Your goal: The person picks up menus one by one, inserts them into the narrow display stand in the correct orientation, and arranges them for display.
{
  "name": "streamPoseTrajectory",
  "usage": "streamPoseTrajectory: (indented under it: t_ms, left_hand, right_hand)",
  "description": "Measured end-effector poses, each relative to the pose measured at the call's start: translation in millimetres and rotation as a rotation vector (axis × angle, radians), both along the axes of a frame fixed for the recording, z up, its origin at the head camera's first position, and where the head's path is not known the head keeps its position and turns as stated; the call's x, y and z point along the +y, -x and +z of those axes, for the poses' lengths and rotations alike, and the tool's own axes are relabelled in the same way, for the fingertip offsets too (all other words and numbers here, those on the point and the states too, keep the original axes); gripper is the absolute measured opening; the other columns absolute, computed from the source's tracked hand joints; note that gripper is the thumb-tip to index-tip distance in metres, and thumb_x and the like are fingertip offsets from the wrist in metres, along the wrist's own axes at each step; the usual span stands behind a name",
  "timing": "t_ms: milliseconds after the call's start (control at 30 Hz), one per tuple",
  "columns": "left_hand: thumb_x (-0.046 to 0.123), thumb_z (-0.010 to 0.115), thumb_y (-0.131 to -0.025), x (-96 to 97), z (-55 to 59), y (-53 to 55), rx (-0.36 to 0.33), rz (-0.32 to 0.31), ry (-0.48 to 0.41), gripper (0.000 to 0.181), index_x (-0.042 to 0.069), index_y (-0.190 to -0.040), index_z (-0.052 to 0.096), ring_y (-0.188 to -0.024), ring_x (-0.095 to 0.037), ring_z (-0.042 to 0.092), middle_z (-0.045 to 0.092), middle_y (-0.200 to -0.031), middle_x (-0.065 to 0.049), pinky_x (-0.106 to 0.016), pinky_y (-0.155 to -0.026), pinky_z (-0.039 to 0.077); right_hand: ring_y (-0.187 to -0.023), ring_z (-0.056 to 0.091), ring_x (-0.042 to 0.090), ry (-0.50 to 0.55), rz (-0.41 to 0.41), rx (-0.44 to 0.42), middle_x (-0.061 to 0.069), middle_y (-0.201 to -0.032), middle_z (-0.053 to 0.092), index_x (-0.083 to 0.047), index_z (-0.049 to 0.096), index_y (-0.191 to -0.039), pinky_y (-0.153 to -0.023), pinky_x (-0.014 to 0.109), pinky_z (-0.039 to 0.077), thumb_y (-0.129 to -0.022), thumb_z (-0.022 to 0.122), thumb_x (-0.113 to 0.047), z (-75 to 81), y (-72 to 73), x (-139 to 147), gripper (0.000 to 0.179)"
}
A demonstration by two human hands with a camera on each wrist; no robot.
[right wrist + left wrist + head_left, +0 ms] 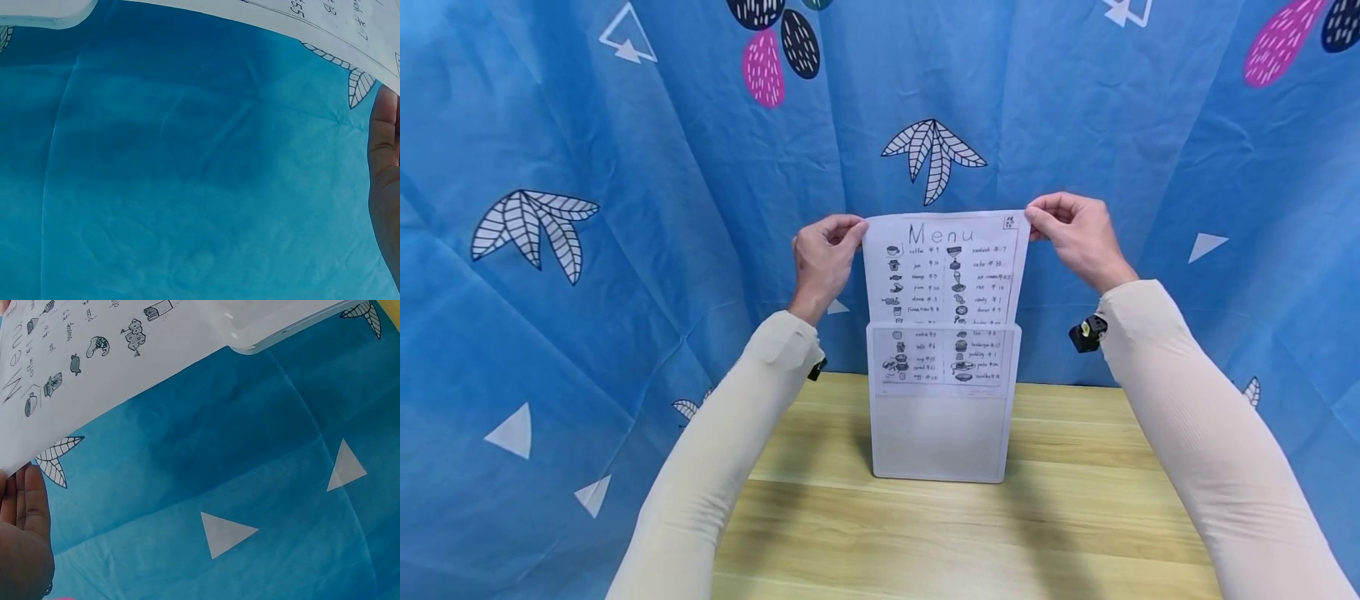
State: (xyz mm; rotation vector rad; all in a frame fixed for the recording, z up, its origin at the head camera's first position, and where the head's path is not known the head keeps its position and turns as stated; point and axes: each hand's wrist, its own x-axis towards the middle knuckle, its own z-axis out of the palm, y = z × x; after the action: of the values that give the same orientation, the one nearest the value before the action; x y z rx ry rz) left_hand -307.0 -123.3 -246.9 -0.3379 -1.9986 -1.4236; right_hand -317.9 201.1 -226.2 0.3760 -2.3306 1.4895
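Note:
A paper menu (pixel 925 283) with "Menu" written on top and two columns of small food drawings stands upright. Its lower part sits inside a clear sign holder (pixel 937 437) with a pale rim, and its upper part sticks out above the holder's top edge. My left hand (pixel 825 254) pinches the menu's top left corner between thumb and fingers. At the top right corner, my right hand (pixel 1078 237) pinches the sheet the same way. The holder's lower portion, below the paper's bottom edge, shows no print. In the left wrist view, the menu (pixel 81 375) slants across the upper left.
The holder stands on a light wood-grain table (pixel 925 542). Behind and at both sides hangs a blue curtain (pixel 760 167) with leaf and triangle prints. Small black devices, such as the one on the right wrist (pixel 1086 333), sit at the cuffs.

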Motion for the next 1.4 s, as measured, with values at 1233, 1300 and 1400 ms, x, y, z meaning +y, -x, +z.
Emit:
streamPoseTrajectory:
  t_ms: [1233,1300,1400]
  left_hand:
    - [0.019,0.069,-0.096,-0.3,-12.0,-2.8,-0.036,0.016,0.02,0.021,0.001,-0.104,0.076,-0.085,-0.02,0.067,0.073,-0.097,-0.013,-0.028,-0.078,0.055]
    - [0.019,0.069,-0.096,-0.6,-12.9,-2.5,-0.035,0.011,0.02,0.021,0.001,-0.105,0.075,-0.086,-0.02,0.067,0.073,-0.097,-0.013,-0.029,-0.079,0.055]
    - [0.019,0.069,-0.096,-1.0,-14.7,-1.4,-0.032,0.011,0.024,0.021,0.0,-0.105,0.076,-0.085,-0.021,0.067,0.073,-0.097,-0.013,-0.029,-0.079,0.056]
  right_hand:
    - [-0.083,0.065,0.012,-0.032,0.015,0.043,-0.002,-0.094,0.07,-0.002,0.069,-0.11,-0.08,0.02,0.051,-0.099,0.064,-0.028,-14.4,1.9,1.3,0.029]
    - [-0.085,0.065,0.012,-0.041,0.011,0.038,-0.001,-0.095,0.07,-0.002,0.069,-0.111,-0.082,0.022,0.05,-0.099,0.064,-0.029,-15.3,1.6,1.4,0.029]
    - [-0.086,0.065,0.013,-0.05,0.008,0.031,0.001,-0.097,0.07,-0.002,0.069,-0.112,-0.084,0.024,0.05,-0.099,0.063,-0.03,-16.9,1.3,1.7,0.03]
